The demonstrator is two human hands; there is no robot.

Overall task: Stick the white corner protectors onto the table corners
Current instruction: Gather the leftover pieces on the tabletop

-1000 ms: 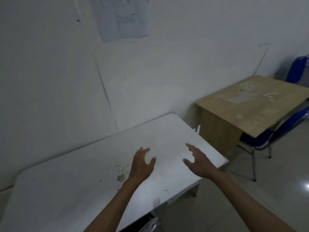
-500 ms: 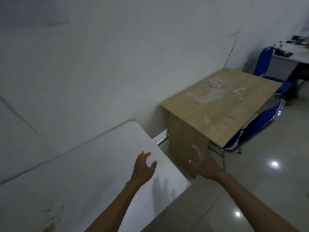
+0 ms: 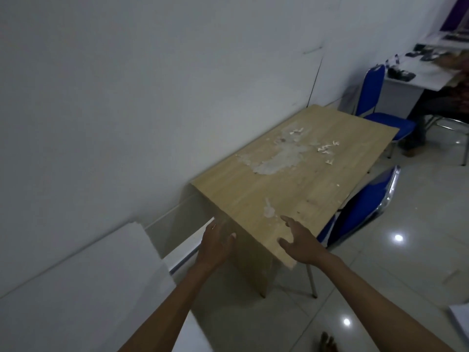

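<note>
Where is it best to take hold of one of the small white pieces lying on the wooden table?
Pinch a white piece at its outer faces, from above. They lie loose and flat on the wooden table, far end, so nothing blocks the top. The shape is too small to tell.

Two empty, spread hands, left hand (image 3: 214,246) and right hand (image 3: 302,243), over wooden table (image 3: 291,189).

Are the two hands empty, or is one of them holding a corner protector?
Both empty. The left hand and right hand are spread open, nothing between the fingers; small white pieces lie on the wooden table.
</note>
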